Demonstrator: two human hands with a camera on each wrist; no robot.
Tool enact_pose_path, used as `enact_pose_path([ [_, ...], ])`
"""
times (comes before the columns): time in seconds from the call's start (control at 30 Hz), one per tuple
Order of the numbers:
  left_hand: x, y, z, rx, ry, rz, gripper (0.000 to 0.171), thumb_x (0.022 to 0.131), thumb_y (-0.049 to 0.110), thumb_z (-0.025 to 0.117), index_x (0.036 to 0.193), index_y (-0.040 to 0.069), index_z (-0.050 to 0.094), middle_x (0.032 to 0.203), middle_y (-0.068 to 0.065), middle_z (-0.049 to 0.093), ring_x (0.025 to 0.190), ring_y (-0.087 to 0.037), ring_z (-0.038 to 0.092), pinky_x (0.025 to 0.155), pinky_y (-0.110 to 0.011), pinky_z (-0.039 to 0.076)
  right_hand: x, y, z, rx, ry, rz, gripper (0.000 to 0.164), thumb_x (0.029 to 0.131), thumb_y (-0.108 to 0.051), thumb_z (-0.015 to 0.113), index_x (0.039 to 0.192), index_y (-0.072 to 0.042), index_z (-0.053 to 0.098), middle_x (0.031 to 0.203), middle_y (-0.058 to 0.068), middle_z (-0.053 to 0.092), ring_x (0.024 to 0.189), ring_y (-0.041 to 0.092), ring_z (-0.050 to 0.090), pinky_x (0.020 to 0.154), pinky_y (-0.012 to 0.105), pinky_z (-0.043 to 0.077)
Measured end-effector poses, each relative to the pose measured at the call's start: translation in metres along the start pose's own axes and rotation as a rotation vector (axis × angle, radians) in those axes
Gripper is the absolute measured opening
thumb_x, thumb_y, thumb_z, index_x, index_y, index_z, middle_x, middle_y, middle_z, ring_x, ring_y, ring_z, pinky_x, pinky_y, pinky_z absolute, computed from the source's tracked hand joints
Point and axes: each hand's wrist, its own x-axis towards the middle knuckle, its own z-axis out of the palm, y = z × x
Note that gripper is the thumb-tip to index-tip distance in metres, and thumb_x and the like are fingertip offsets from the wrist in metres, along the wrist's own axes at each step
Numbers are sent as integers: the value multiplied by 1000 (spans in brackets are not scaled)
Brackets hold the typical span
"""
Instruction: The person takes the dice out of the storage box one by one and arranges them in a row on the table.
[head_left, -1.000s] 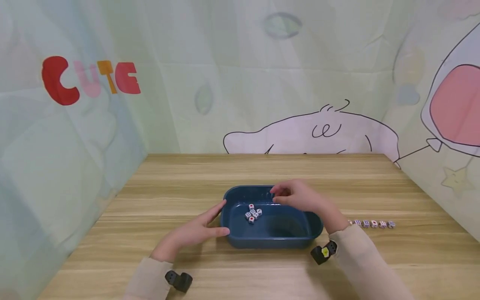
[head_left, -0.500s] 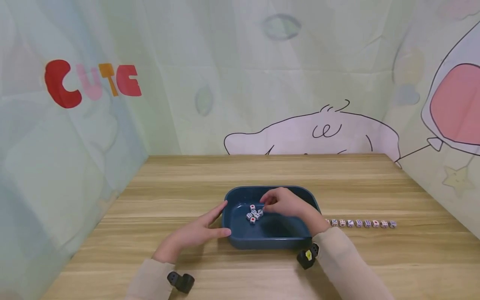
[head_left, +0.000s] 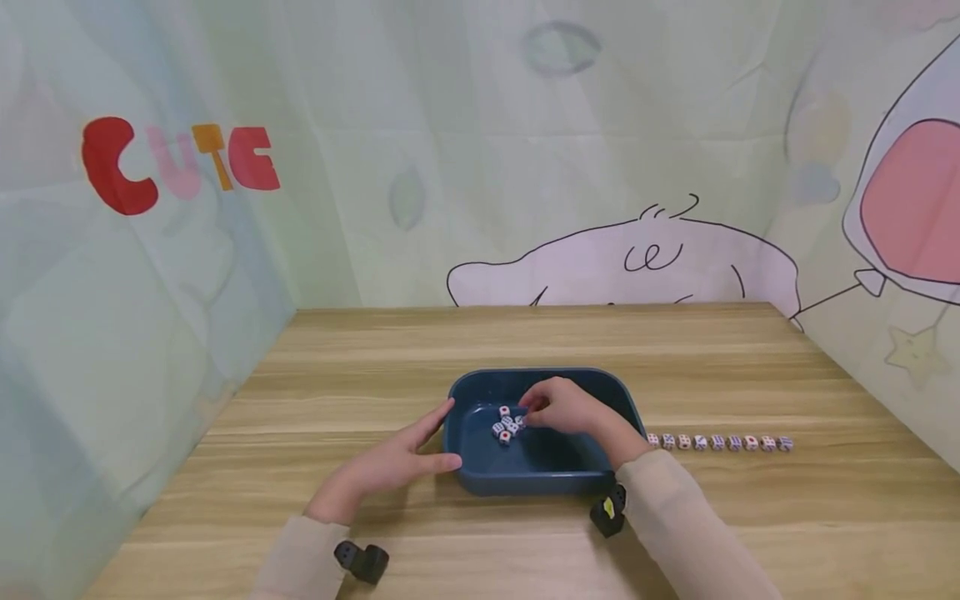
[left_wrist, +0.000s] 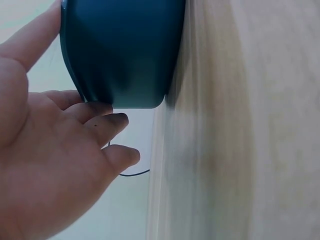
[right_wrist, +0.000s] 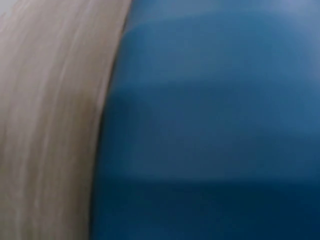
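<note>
A pale green fabric backdrop printed with cartoon shapes [head_left: 360,192] hangs behind and beside a light wood-grain desk [head_left: 360,350]. On the desk sits a dark blue, round-cornered rectangular tray [head_left: 540,485]. Two beige fabric sleeves [head_left: 300,554] come in from the near edge, a small black wrist device [head_left: 362,562] at each cuff. The left hand [head_left: 397,457] has its fingers straight and thumb spread, touching the tray's left end and holding nothing in its grip. The right hand [head_left: 564,408] reaches into the tray with bent fingers, fingertips right by the dice; whether its grip has one pinched I cannot tell, as the right wrist view is blurred. To the right of the tray, nine visible white cube dice [head_left: 717,442] stand in a straight row. Inside, left of centre, about six small white cube dice with red and dark pips [head_left: 505,437] lie clustered
</note>
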Motion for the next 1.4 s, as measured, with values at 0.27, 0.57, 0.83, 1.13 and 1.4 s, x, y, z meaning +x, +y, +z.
enact_pose_path([
  [0.27,2,0,0,-12,-5,-6,85,89,36,69,155,17,19,161,-13,14,147,-35,11,115,-58,15,3,2,3,-2,3,22,18,88,-10,70,105,-3,71,91,5,69,79,15,59,77,33,54],
  [0.57,3,0,0,-1,-6,-2,84,90,37,68,155,19,19,161,-12,14,147,-35,11,115,-59,16,4,5,5,1,3,71,17,87,-10,70,104,-5,71,89,4,68,78,16,58,77,33,53],
  [0.83,4,-1,0,-4,-7,6,84,90,35,68,156,18,19,161,-13,13,147,-35,10,115,-58,15,8,6,8,-2,-8,92,17,87,-11,71,103,-6,71,89,4,66,80,17,56,76,32,52],
  [1.13,4,-3,0,-2,-6,9,83,91,35,67,156,19,18,161,-13,12,147,-35,9,115,-58,14,11,6,9,-22,-9,68,16,86,-11,71,101,-5,71,86,4,66,77,16,56,71,28,49],
  [1.4,4,-3,0,-6,-6,-19,84,90,37,67,156,21,18,161,-12,13,147,-34,10,115,-59,15,11,6,12,-14,-12,73,14,87,-10,70,100,-5,71,86,3,66,76,15,56,70,28,49],
])
